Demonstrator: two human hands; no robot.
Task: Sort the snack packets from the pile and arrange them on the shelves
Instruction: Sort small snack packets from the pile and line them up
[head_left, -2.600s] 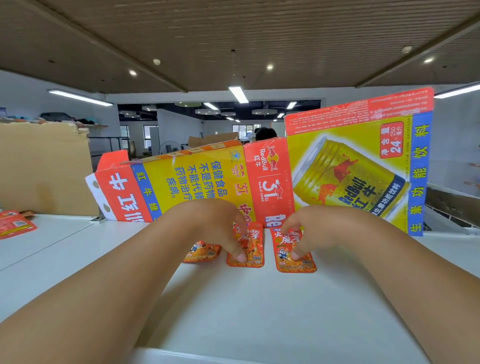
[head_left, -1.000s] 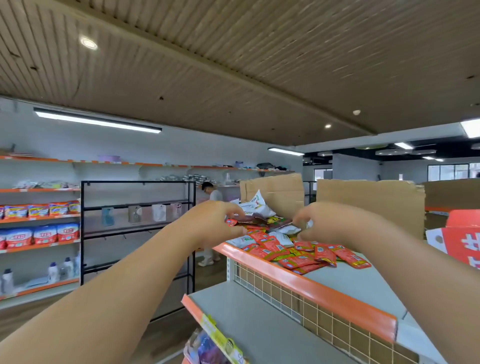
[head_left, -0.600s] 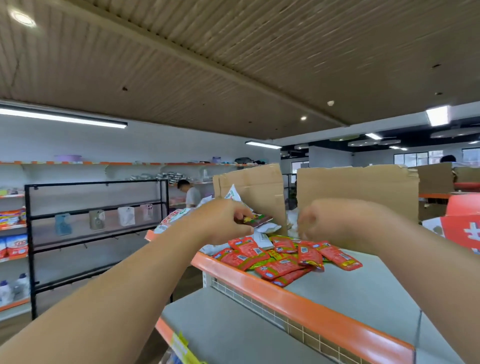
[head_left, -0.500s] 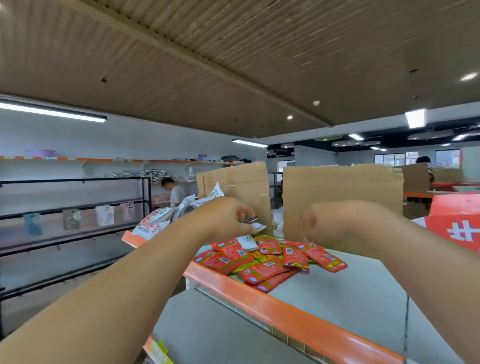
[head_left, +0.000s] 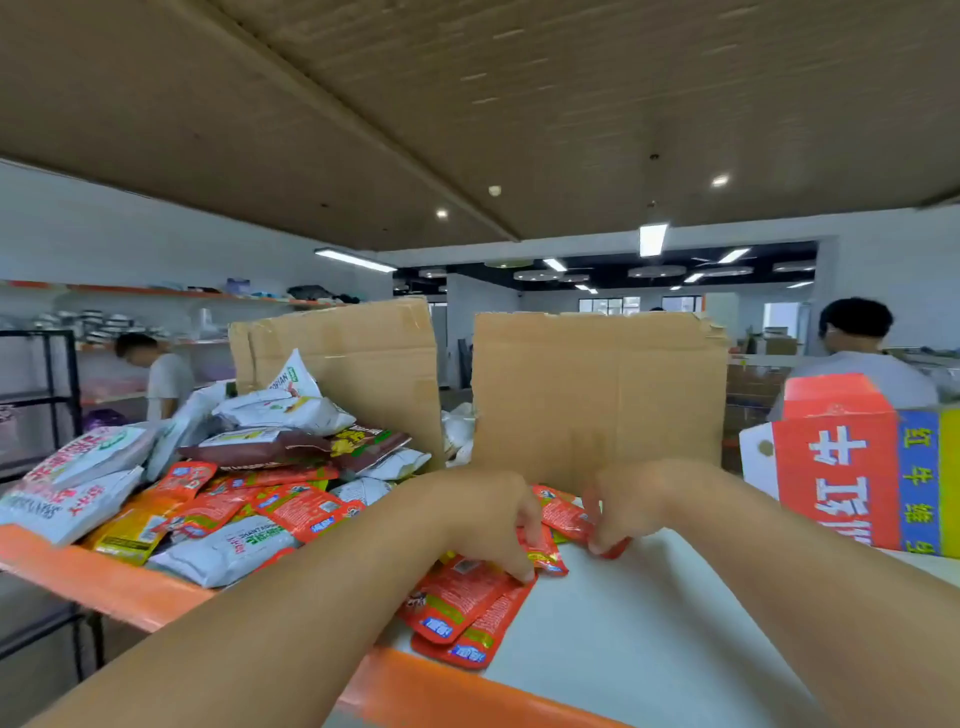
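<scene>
A smooth white shelf top (head_left: 649, 634) with an orange lip is carrying a loose pile (head_left: 249, 483) of glossy foil snack packets at 9 o'clock. Two creased cardboard sheets (head_left: 597, 395) are standing at 12 o'clock, and one printed red carton (head_left: 852, 467) at 3 o'clock. The left hand (head_left: 478, 514) is curling its fingertips down onto two overlapping flat sachets (head_left: 457, 597) at 6 o'clock; whether it is gripping them cannot be told. The right hand (head_left: 639, 499) is pinching another red sachet (head_left: 563, 517) narrowly.

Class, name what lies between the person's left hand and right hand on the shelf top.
In the head view, small red snack packets lie overlapping between the left hand and right hand, on the white shelf top.
</scene>
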